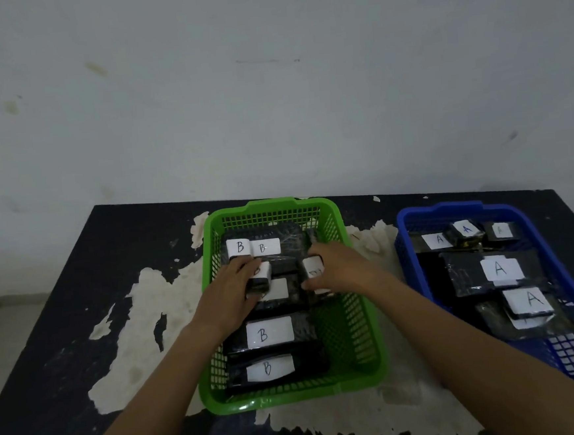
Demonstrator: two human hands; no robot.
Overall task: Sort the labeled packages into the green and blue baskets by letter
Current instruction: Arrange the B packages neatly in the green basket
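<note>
Two bare forearms reach from the bottom edge into the green basket (362,314), which stands on a black table (62,303) with worn, pale patches. In the near end of this basket lie two black packages, each with a white label marked B (269,333). The left hand (231,292) is over the middle of the green basket, and its fingers are curled around a small black package (261,278) with a white label; the package sits at the fingertips, on the far side of the palm. The right hand (337,268) is just beside it, toward the right wall of the green basket, and pinches another small labeled package (313,268) between thumb and fingers; its letter I cannot read. Behind both hands, at the far end of the green basket, lie more packages marked B. To the right of the green basket, apart from it, stands the blue basket (407,238), filled with black packages labeled A (501,268)
</note>
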